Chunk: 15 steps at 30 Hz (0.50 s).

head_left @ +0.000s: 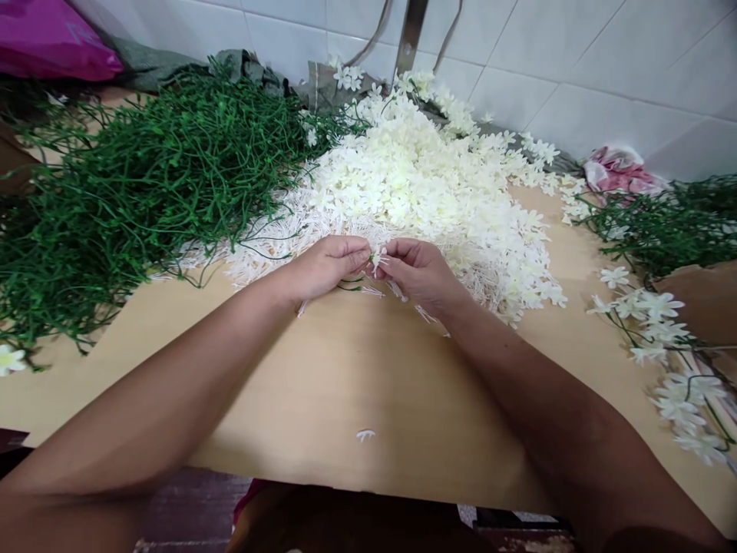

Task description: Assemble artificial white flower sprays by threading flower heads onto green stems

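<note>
My left hand [332,265] is closed, thumb and fingers pinching a green artificial flower stem [373,258]; most of the stem is hidden by the hand. Fingertips meeting it from the other side, my right hand [419,273] pinches a small white stamen piece [381,263] at the stem's tip. Just behind both hands lies a pile of white stamen pieces [276,230]. Beyond that rises a heap of cream-white artificial petals [403,161]. To the left spreads a big tangle of green plastic stems [173,161].
Finished-looking white flower sprays [656,315] lie at the right edge by a cardboard box [705,299] and more green stems [673,219]. A small white piece [365,435] rests near the front of the tan table [311,384]. A pink bag [57,42] sits back left; a tiled wall [546,61] stands behind.
</note>
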Each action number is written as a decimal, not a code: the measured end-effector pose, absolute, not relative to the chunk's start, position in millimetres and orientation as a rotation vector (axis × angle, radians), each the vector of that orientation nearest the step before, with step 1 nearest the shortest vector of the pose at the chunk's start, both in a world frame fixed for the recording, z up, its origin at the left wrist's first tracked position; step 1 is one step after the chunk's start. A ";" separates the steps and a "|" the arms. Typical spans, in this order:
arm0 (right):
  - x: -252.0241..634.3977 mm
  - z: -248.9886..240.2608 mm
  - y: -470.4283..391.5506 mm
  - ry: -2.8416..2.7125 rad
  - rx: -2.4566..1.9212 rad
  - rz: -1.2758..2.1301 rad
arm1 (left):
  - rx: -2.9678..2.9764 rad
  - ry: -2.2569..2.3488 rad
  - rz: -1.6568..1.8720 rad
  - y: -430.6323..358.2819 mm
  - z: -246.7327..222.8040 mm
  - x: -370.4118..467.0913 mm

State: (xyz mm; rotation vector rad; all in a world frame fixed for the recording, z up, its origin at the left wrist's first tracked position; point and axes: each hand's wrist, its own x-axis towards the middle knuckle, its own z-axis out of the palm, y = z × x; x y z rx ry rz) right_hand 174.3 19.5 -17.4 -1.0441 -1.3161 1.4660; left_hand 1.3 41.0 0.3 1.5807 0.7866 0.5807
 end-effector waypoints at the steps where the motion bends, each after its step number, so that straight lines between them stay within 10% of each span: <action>1: 173.7 -18.7 19.4 -1.329 -1.050 1.444 | 1.572 0.786 0.571 41.4 -1.6 1.2; 15: 166.9 -24.0 15.4 -1.462 -1.250 1.193 | 1.716 0.977 0.556 40.5 -13.2 5.6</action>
